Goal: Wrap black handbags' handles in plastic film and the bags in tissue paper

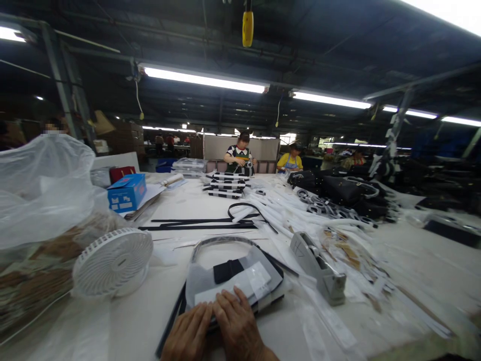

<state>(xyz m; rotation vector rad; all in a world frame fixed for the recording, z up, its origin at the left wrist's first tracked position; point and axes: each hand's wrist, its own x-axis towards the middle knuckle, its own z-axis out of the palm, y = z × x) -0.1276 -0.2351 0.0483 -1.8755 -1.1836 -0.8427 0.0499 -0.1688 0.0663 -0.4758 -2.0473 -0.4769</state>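
Note:
A dark handbag (276,268) lies flat on the worktable in front of me, with a pale wrapping sheet (201,278) over it and its looped handle (221,240) pointing away. On top are a small black piece (227,271) and a folded white strip (240,284). My left hand (188,332) is curled over the bag's near edge, fingers together. Beside it, my right hand (238,323) grips the same edge, its fingertips on the white strip. Both thumbs are hidden. A grey tape dispenser (319,268) stands right of the bag.
A white fan (114,263) stands left, near a large clear plastic bag (45,185) and a blue box (127,193). Black straps (195,226) lie beyond the handbag. Black bags (338,190) are piled back right. Two co-workers (240,155) are across the table.

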